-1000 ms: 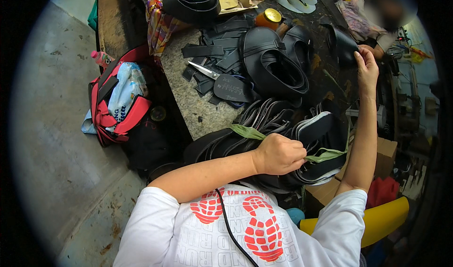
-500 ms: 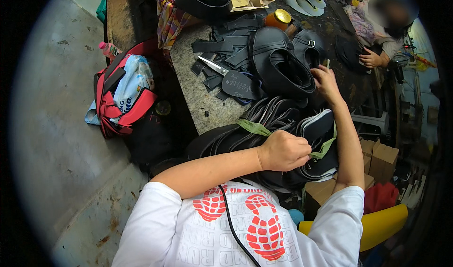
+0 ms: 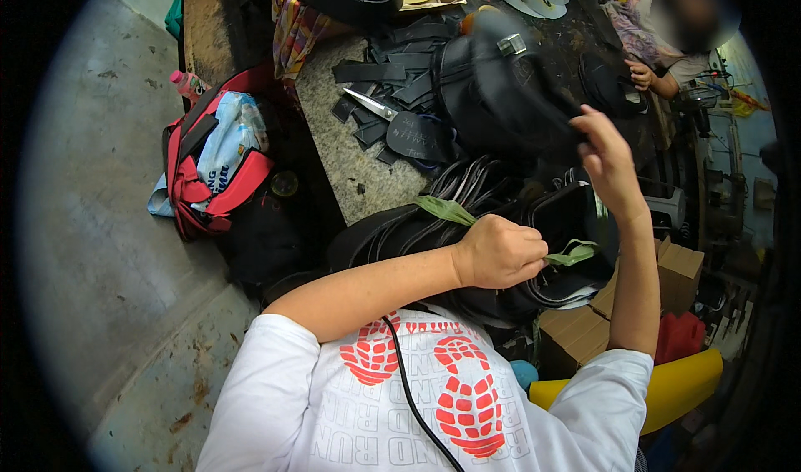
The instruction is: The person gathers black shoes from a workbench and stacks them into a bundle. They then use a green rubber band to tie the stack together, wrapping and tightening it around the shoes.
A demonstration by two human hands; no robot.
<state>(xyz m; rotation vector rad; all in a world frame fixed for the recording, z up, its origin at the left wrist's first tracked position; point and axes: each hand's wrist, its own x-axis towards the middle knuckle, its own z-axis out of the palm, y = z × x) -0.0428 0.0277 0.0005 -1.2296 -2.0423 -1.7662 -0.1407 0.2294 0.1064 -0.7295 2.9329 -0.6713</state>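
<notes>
A: ok what's that tabletop (image 3: 321,130), stone?

B: looks like it, speckled and kinda gritty. The scissor blades (image 3: 371,103) are smooth, bright metal, and the black strips (image 3: 370,72) look leathery and matt, real or synthetic I can't tell

A: and the green strip (image 3: 446,211)?

B: thin and crinkled, cloth or plastic, hard to say. Black sandal (image 3: 521,76) is blurred but its buckle (image 3: 511,45) is shiny metal. Boxes (image 3: 576,337) are matt cardboard, shirt (image 3: 259,389) is creased cloth
</notes>
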